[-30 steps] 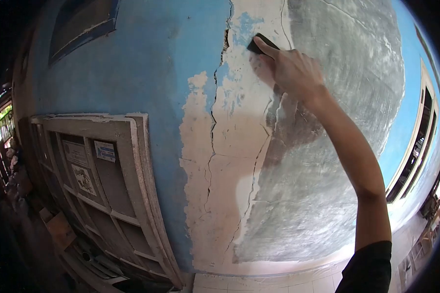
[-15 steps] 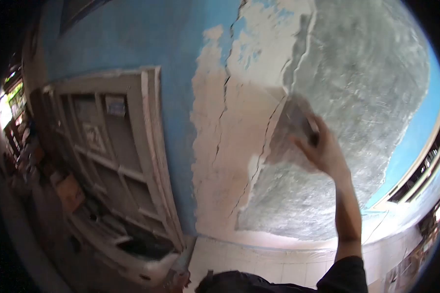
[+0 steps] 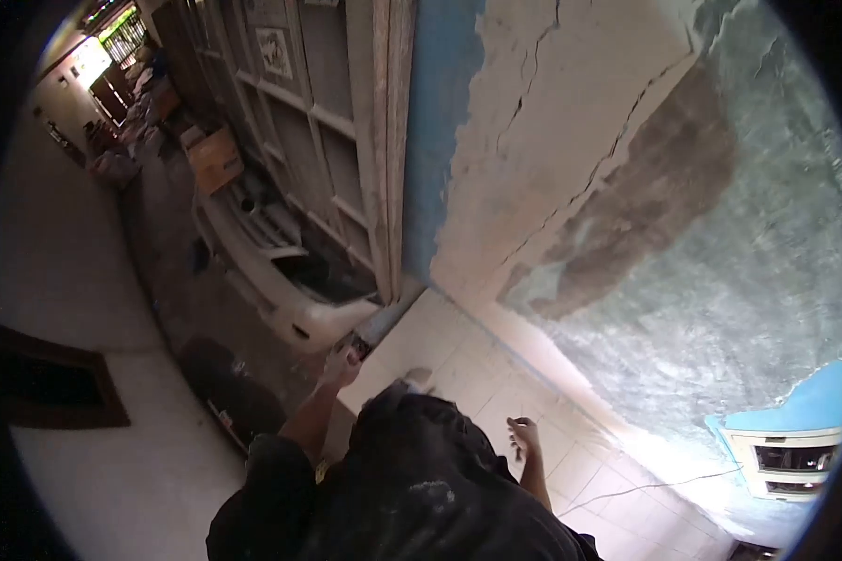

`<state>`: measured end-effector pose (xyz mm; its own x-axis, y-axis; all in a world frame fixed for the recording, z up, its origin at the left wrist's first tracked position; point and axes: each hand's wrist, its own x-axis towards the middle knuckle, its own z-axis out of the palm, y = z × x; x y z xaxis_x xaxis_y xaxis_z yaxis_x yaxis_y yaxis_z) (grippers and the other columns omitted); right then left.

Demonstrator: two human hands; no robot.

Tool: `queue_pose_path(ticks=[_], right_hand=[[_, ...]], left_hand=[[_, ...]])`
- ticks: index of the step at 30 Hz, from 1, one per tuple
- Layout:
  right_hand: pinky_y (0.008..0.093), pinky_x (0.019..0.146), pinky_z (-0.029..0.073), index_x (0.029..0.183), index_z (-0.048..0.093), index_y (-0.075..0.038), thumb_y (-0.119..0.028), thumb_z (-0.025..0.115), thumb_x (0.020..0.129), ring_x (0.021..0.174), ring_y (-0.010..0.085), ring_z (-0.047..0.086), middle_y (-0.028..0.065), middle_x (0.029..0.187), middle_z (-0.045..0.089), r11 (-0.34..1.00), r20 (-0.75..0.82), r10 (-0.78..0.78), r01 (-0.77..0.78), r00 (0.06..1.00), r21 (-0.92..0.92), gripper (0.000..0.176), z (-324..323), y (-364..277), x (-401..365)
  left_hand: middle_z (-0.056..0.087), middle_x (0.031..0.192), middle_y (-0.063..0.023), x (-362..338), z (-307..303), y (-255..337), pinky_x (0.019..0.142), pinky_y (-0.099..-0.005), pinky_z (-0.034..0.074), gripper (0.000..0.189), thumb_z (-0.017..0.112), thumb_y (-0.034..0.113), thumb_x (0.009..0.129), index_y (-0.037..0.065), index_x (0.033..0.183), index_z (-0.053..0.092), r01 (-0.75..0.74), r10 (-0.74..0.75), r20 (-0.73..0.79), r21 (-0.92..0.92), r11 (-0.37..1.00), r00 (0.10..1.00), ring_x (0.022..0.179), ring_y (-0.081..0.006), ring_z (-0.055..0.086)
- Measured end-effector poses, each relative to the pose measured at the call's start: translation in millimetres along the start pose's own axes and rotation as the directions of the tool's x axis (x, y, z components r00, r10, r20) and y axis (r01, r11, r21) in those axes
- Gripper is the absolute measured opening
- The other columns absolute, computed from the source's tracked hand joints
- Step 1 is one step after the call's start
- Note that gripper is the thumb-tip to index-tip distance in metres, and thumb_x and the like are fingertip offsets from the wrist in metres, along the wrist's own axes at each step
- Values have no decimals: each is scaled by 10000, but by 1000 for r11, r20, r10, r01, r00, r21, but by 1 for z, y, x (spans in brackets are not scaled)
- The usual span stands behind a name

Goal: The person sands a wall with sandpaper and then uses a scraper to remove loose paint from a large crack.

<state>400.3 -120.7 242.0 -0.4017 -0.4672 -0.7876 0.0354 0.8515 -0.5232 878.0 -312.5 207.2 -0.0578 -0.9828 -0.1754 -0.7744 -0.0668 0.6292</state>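
My left hand [image 3: 341,367] is low at left of centre, beside the edge of the pale tiled ledge. Its fingers look closed around a small dark thing that I cannot make out. My right hand [image 3: 524,436] hangs over the pale tiles [image 3: 482,374], away from the wall. Its fingers are loosely bent and apart, with nothing visible in them. On the wall, a damp brown patch [image 3: 641,192] lies between a long crack [image 3: 617,140] and the grey plaster [image 3: 711,271].
A wooden-framed window [image 3: 384,140] stands left of the blue wall strip [image 3: 430,122]. Beyond it lie a white car bumper [image 3: 304,313] and a cardboard box [image 3: 215,161]. A vent frame [image 3: 786,463] is at lower right, with a thin cable [image 3: 641,487] on the tiles.
My right hand has dropped from the cracked wall area down over the tiles. The view has tilted down and turned left, bringing my torso and left arm into sight.
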Motion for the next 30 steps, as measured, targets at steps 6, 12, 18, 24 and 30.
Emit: queue_pose_path(ticks=[6,12,18,24,30], right_hand=[[329,445,392,861,676,4,-288,754,842,488,141,505,52,631,599,997,281,66,-51,957,-63,303,38,92,5],[344,456,377,938,667,31,-439,704,880,511,149,457,52,671,557,964,155,223,-193,962,-184,475,46,34,-28],[367,494,421,938,662,0,-545,648,885,524,161,477,51,703,567,906,245,311,-208,918,-368,548,57,9,-16],[354,455,430,896,623,-9,-398,610,923,516,160,529,44,666,558,927,320,306,-204,897,-314,390,99,-10,2],[323,414,400,999,596,-19,-275,574,905,478,151,494,40,667,538,955,206,292,-272,934,-122,274,150,-32,-10]], left_hand=[[667,793,-157,-1,-7,8,758,-437,526,232,596,274,835,65,826,696,67,-189,430,282,957,883,759,-318,641],[665,1098,-269,9,-28,68,933,-463,510,435,607,379,821,-24,942,717,229,-412,550,371,900,726,1043,-382,654],[719,928,-204,45,1,47,782,-401,563,483,689,442,763,-13,920,733,124,-408,641,439,890,650,850,-302,718],[725,952,-191,88,2,22,763,-386,563,493,776,372,689,-37,958,721,96,-418,649,471,877,636,868,-292,722],[720,1001,-203,129,-29,3,784,-408,559,453,755,328,715,-43,972,719,-24,-421,698,531,847,579,934,-326,712]])
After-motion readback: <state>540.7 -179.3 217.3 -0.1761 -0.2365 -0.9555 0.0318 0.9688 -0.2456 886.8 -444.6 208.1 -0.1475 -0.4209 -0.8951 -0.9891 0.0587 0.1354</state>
